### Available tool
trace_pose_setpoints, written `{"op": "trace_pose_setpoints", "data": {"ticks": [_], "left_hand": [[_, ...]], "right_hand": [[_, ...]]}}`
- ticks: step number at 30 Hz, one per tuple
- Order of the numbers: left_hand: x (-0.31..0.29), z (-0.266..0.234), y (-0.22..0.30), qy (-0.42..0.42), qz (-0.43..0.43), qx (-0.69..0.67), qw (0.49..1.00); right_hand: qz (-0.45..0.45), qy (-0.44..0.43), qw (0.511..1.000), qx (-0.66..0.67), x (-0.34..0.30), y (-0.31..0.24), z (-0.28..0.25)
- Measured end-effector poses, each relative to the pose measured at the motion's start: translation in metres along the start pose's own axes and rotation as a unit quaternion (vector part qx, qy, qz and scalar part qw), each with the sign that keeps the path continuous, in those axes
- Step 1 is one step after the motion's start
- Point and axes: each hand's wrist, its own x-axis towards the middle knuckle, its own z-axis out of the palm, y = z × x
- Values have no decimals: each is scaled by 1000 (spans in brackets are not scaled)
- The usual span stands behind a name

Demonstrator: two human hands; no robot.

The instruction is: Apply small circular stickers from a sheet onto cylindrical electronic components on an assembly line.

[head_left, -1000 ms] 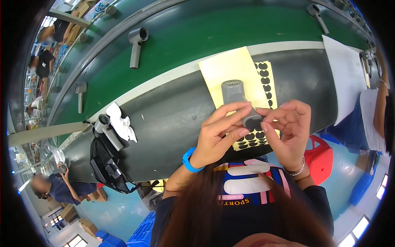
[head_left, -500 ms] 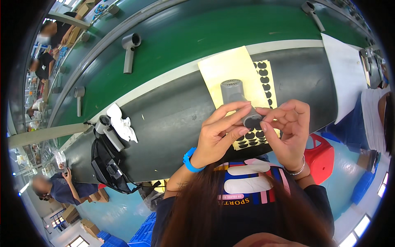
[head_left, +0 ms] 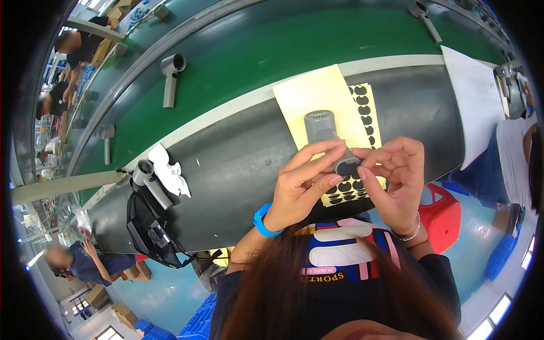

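A grey hair dryer lies with its vented head on the yellow backing sheet, its handle pointing toward me. My left hand has its fingers and thumb closed around the handle near its end. On the handle's end face sits a black sticker. My right hand pinches the rim of that end, thumb at the sticker's edge and forefinger on the handle's side. Beneath, a sheet of black stickers shows rows of rounded shapes; my hands and the dryer cover part of it.
More hair dryers, including one at left, lie on the green conveyor belt beyond the dark work surface. Left are another dryer, white cloth and black bag. A red stool stands right; co-workers are around.
The dryers on the green belt have shifted left. My hands and the held hair dryer stay almost still. At far left, a co-worker's hand has moved.
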Motion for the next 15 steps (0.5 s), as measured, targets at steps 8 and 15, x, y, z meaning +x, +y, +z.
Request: {"op": "trace_pose_setpoints", "data": {"ticks": [8,15], "left_hand": [[-1,-2,-2,2,-4,-2,1000],[-2,-3,-2,-1,2,-13,1000]], "right_hand": [[21,3,999,40,0,-1,-1],[17,-3,1000,23,0,-2,1]]}}
